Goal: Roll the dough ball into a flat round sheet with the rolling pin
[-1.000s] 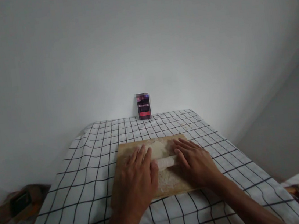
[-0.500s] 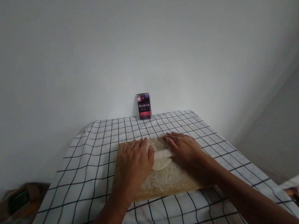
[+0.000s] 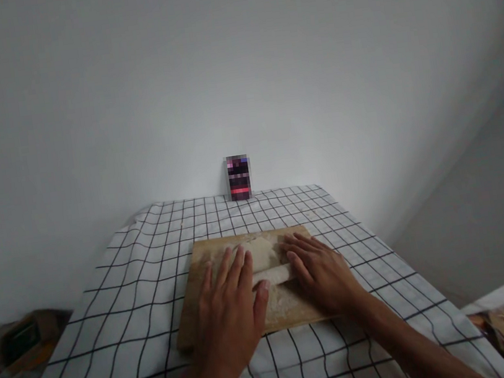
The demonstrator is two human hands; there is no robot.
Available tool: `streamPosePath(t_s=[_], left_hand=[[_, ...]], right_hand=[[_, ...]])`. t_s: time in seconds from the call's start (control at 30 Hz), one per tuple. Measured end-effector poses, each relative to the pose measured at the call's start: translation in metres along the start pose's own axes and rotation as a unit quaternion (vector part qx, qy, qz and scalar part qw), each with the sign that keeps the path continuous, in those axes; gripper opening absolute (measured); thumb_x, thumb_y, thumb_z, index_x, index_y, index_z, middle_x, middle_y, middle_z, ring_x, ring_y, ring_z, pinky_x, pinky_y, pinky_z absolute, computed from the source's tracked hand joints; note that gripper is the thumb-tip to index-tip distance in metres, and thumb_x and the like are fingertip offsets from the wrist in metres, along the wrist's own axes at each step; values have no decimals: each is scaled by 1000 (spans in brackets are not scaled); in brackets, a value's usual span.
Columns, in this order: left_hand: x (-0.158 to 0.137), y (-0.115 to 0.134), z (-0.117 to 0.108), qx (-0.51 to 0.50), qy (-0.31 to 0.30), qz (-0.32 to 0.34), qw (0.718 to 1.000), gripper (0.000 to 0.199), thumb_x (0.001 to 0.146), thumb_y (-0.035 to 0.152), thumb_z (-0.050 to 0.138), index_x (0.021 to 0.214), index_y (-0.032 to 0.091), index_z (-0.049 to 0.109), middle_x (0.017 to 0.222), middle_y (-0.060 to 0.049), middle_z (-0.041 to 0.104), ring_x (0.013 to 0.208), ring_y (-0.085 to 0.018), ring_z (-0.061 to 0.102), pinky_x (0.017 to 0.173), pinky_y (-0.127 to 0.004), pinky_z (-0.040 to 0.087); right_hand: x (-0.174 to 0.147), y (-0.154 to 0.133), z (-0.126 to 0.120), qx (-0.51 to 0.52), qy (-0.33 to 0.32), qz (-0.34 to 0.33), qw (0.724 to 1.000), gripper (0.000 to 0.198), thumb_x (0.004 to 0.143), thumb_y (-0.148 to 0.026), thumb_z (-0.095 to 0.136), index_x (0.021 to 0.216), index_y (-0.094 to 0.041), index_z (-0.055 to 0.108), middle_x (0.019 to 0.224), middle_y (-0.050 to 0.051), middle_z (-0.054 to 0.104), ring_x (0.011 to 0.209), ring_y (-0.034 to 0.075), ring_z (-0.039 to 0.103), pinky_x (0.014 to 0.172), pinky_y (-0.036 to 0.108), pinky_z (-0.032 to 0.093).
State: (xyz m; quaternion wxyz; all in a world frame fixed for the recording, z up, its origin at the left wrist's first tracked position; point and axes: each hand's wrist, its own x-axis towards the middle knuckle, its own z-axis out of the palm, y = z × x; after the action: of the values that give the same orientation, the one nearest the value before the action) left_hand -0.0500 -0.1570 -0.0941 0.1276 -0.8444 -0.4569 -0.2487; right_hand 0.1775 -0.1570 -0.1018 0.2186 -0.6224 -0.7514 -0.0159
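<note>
A pale, flour-dusted rolling pin (image 3: pixel 277 274) lies crosswise on a wooden board (image 3: pixel 188 307). My left hand (image 3: pixel 229 308) rests palm down over the pin's left end, fingers stretched and spread. Over the right end lies my right hand (image 3: pixel 323 271), also flat with its fingers extended and thumb apart. Both palms press on the pin without wrapping round it, and they hide its ends. Just beyond the pin, a flat piece of dough (image 3: pixel 263 252) shows between the hands. Loose flour whitens the board.
The board sits on a table with a white, black-checked cloth (image 3: pixel 128 306). A dark upright rectangle (image 3: pixel 238 178), blurred out, stands at the back against the wall. An open cardboard box (image 3: pixel 33 335) is at the lower left, beyond the table edge.
Both hands and the rolling pin have moved toward me, off the middle of the dough to its near edge. More of the dough shows beyond the pin. The view has shifted slightly.
</note>
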Motion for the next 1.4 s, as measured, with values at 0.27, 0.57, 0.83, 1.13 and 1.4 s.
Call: streamPosePath(t_s=[0.27, 0.57, 0.83, 1.13, 1.4], left_hand=[[55, -17, 2, 3, -65, -51, 997, 43, 110, 44, 43, 133, 19, 70, 136, -14, 76, 139, -37, 62, 120, -68, 39], [84, -44, 12, 0, -126, -118, 985, 44, 111, 42, 41, 108, 18, 78, 108, -15, 83, 108, -33, 78, 95, -49, 56], [70, -38, 14, 13, -72, -68, 995, 35, 108, 38, 47, 112, 18, 75, 111, -13, 82, 111, -32, 75, 98, -47, 54], [56, -32, 14, 1, -41, -36, 999, 40, 111, 40, 40, 112, 20, 75, 112, -13, 82, 112, -31, 75, 100, -47, 54], [77, -44, 22, -11, -89, -86, 992, 40, 110, 42, 43, 110, 19, 77, 108, -13, 83, 109, -29, 77, 96, -43, 56]], right_hand=[[91, 19, 9, -13, -109, -30, 994, 46, 114, -31, 31, 133, -23, 73, 145, 11, 70, 142, 28, 60, 117, 46, 49], [152, 24, 30, -32, -151, -71, 986, 40, 114, -37, 40, 110, -20, 76, 117, 10, 81, 110, 21, 75, 97, 31, 56], [113, 26, 19, -56, -137, -84, 985, 33, 111, -26, 43, 117, -22, 75, 130, 10, 77, 128, 23, 67, 109, 36, 51], [70, 13, 4, -65, -113, 9, 991, 48, 115, -35, 24, 141, -24, 63, 148, 11, 67, 142, 25, 58, 114, 44, 48], [94, 3, -2, -81, -128, 15, 988, 39, 113, -32, 33, 117, -23, 71, 124, 11, 76, 118, 24, 71, 96, 36, 56]])
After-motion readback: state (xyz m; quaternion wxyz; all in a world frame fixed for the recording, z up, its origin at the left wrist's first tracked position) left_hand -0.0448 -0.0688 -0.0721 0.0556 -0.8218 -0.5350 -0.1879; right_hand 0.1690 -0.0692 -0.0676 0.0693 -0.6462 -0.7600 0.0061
